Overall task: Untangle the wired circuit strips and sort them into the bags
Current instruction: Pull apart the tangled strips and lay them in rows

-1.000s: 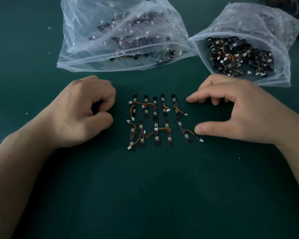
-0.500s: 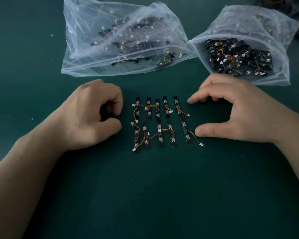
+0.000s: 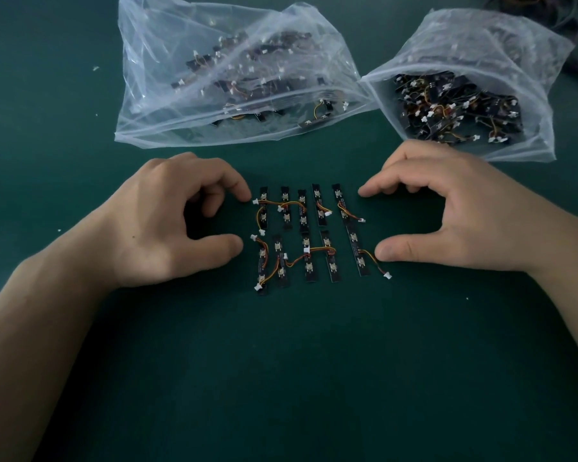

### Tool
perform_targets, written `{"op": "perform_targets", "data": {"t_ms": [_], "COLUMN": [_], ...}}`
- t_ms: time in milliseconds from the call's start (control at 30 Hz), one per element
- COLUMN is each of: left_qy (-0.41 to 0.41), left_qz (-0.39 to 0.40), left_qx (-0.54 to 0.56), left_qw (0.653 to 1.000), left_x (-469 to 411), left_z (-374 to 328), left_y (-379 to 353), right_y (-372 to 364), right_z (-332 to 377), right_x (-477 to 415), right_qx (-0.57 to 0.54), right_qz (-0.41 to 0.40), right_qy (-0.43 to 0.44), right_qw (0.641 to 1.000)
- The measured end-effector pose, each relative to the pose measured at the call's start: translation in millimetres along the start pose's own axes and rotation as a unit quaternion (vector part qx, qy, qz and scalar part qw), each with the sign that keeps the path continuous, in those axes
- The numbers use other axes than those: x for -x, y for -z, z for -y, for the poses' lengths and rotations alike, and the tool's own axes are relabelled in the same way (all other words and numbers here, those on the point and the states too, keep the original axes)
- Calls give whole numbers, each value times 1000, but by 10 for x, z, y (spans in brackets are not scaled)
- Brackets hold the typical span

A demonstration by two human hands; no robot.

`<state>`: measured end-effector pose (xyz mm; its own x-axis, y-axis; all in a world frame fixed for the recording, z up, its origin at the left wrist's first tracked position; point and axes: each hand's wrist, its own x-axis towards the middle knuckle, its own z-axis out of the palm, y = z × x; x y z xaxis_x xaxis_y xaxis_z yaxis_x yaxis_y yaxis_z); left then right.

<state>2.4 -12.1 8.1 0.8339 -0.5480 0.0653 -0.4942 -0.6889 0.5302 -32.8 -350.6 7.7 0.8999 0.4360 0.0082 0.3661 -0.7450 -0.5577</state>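
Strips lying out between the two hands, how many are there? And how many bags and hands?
Loose circuit strips: 10, in two rows of 5
Plastic bags: 2, the left bag and the right bag
Hands: 2, the left hand and the right hand
Total: 14
The strips inside the bags are too jumbled to count.

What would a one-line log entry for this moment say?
circuit strips: two rows on table | left hand: open, beside them | right hand: open, beside them | left bag, right bag: part-filled
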Motion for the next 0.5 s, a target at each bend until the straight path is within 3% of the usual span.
{"op": "perform_targets", "data": {"t_ms": [500], "left_qy": [-2], "left_qz": [2], "left_qx": [1], "left_qw": [1000], "left_x": [17], "left_z": [-25], "left_y": [16], "right_y": [48], "right_z": [-5], "right_x": [19], "right_qx": [-16], "right_qz": [19], "right_qy": [-7], "right_qw": [1000]}}
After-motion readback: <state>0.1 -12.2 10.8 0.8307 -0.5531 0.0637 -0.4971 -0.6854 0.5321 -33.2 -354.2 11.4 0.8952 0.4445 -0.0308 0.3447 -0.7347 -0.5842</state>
